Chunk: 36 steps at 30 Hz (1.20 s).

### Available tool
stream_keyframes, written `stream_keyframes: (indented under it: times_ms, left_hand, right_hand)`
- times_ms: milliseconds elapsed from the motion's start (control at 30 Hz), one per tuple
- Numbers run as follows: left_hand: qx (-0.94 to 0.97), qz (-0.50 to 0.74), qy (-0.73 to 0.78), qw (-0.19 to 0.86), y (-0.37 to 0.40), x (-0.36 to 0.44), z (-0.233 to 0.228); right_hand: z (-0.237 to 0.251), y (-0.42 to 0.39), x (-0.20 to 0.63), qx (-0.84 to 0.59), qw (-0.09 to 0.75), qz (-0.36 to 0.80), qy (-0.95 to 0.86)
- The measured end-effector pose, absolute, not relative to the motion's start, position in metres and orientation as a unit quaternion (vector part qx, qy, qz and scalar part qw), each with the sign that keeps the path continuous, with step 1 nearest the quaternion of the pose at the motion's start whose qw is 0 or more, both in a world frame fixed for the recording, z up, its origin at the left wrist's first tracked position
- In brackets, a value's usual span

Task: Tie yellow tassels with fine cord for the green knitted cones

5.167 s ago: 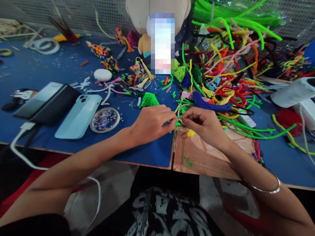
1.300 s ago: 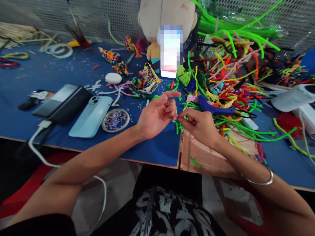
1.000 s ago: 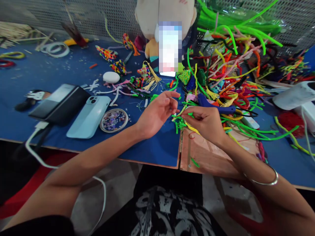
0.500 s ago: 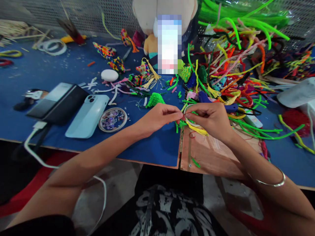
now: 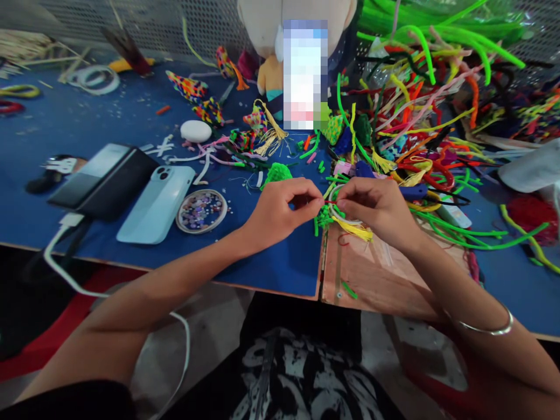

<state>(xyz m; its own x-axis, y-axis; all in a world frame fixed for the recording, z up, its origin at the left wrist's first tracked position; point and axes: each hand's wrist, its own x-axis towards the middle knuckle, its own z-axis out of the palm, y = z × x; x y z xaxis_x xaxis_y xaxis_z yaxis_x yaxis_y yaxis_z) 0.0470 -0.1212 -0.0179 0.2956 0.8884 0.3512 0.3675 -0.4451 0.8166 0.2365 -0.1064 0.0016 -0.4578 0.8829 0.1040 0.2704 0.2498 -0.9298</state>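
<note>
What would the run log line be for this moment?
left hand: pinching red thread | right hand: pinching same thread, yellow tassel below | surface: blue table

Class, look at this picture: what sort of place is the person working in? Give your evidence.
Probably a craft worktable: a heap of pipe cleaners, a dish of beads and small woven ornaments lie on it.

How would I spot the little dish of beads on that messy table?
Start at the blue table and find the two phones lying side by side at its left. Just right of the pale blue phone, left of the person's left hand, sits the round dish of beads. It is the only shallow disc there, filled with tiny mixed beads.
</note>
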Motion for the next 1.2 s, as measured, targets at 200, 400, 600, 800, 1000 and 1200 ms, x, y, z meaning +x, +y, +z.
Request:
stream_keyframes:
  times_ms: [200,400,600,800,1000,1200]
  left_hand:
    - [0.77,0.398,0.401,0.297,-0.125,0.049,-0.017]
    - [0.766,0.398,0.404,0.303,-0.126,0.049,-0.014]
    - [0.74,0.401,0.41,0.35,-0.126,0.048,-0.014]
    - [0.722,0.387,0.429,0.38,-0.125,0.047,-0.013]
    - [0.719,0.388,0.424,0.391,-0.124,0.047,-0.015]
    - [0.718,0.401,0.42,0.385,-0.124,0.048,-0.012]
  right_hand:
    - [0.002,-0.107,0.237,-0.359,0.3,0.614,-0.636]
    - [0.003,-0.11,0.234,-0.347,0.267,0.519,-0.734]
    - [-0.004,-0.118,0.231,-0.345,0.34,0.262,-0.835]
    - [-0.012,-0.122,0.23,-0.33,0.364,0.11,-0.864]
    - [-0.016,-0.121,0.231,-0.297,0.379,0.037,-0.876]
    - [-0.014,-0.122,0.229,-0.299,0.4,-0.004,-0.866]
